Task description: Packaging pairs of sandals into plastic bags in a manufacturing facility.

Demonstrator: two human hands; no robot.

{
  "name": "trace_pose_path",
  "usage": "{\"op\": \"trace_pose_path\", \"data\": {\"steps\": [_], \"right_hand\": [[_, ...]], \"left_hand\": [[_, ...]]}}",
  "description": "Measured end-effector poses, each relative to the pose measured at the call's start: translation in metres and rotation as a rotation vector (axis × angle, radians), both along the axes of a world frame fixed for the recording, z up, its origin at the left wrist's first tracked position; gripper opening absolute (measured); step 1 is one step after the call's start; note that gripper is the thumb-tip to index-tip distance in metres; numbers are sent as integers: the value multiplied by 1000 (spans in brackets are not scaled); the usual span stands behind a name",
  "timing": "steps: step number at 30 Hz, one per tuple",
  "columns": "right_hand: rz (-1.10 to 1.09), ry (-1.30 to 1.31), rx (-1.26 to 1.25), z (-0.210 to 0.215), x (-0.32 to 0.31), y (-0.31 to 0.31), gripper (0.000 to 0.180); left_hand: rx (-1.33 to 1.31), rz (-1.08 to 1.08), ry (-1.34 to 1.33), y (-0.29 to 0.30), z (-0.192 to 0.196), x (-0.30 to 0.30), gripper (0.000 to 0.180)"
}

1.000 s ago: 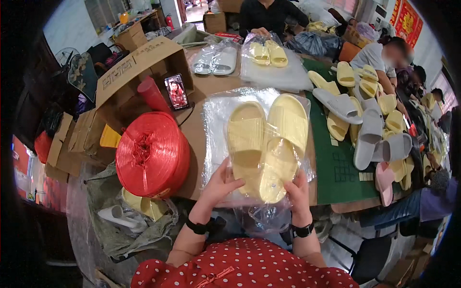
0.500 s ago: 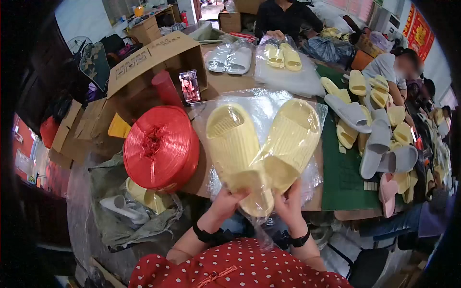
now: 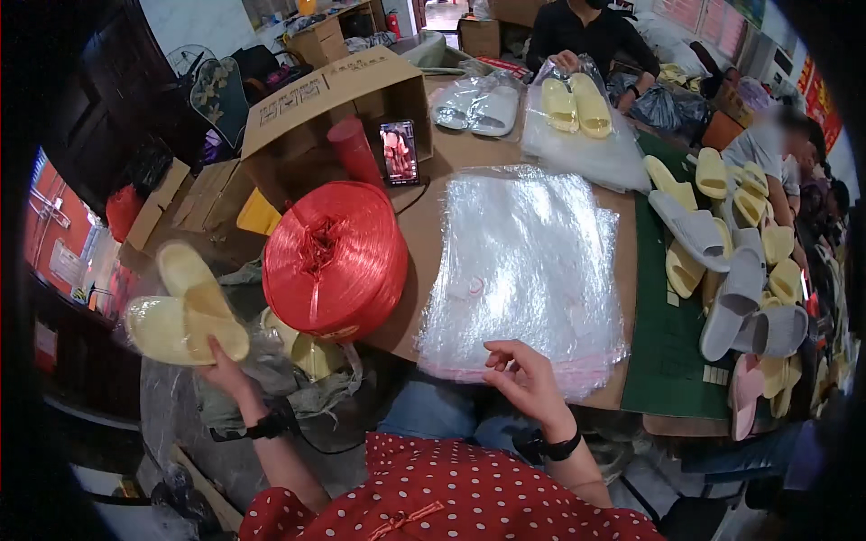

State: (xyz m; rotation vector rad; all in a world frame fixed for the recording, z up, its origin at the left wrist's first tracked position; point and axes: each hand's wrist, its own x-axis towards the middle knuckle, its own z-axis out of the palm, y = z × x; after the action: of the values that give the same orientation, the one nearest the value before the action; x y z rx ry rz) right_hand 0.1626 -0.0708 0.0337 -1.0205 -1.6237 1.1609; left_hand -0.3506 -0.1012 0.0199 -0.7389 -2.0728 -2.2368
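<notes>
Out to the left, my left hand [image 3: 228, 371] grips a pair of pale yellow slippers [image 3: 185, 320] in a clear plastic bag, held up beside the table. My right hand [image 3: 530, 386] is loosely curled with its fingers apart and nothing in it. It hovers over the near edge of a stack of clear plastic bags [image 3: 532, 261] on the brown tabletop. Below the held slippers and to their right, a grey-green sack [image 3: 239, 397] hangs open, with yellow slippers [image 3: 316, 357] partly visible inside.
A big red roll of plastic twine [image 3: 336, 261] sits left of the stack. Behind it stand a phone [image 3: 398, 153], a red cylinder [image 3: 354, 149] and an open carton [image 3: 329, 90]. Loose slippers [image 3: 744, 243] crowd a green mat [image 3: 663, 352]. Opposite, a co-worker's hand [image 3: 566, 61] holds bagged slippers [image 3: 577, 104].
The bagged yellow slippers have gone from over the stack to the far left in my left hand. My right hand has let go of them. The view has shifted left.
</notes>
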Motion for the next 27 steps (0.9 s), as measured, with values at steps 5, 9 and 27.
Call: {"op": "trace_pose_path", "data": {"steps": [5,9,27], "right_hand": [[18,-20,-25,-1,-3,0,30],[-96,5,-109,-12,14,-4,25],[-404,-121,-3,-11,51,-8,17]], "left_hand": [[-520,-94,54,-37,-137,-61,48],[-615,-347,-146,-16,-126,26,34],[-999,-695,139,-18,-201,-20,70]]}}
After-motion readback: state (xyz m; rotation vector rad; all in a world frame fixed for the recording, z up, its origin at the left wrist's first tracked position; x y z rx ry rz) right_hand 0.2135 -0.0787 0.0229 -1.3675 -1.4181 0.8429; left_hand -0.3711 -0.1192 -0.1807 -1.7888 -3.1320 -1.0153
